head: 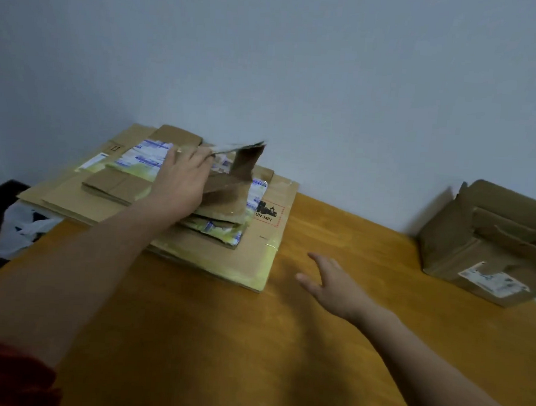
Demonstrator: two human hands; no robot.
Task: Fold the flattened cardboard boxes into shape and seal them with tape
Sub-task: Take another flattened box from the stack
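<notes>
A stack of flattened cardboard boxes (232, 257) lies at the far left of the wooden table (220, 341), against the wall. My left hand (180, 181) reaches over the stack and grips the top flattened box (240, 166), lifting its right side off the pile. My right hand (334, 285) hovers over the table just right of the stack, fingers spread and holding nothing. No tape is in view.
A folded cardboard box (484, 244) with open flaps stands at the table's right edge near the wall. A white plastic bag (23, 228) lies off the table's left side on something dark. The grey wall (300, 63) rises directly behind.
</notes>
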